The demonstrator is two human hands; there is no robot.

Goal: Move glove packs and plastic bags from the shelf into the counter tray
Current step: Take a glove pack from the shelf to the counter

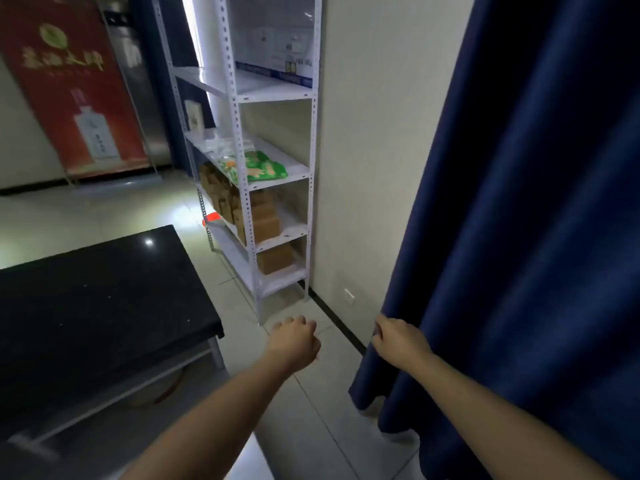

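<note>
Green glove packs (266, 169) flat on middle shelf (298, 169); clear plastic bags (225, 147) behind

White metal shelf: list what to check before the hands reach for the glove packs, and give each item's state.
1. The green printed glove packs lie on the middle level of the white metal shelf: ok.
2. The clear plastic bags sit beside them on that level: ok.
3. The left hand holds nothing: ok.
4. The right hand is free: not ok, it grips the edge of the dark blue curtain.
5. A tray waits on the glossy black counter: cannot tell, none in view.
</note>
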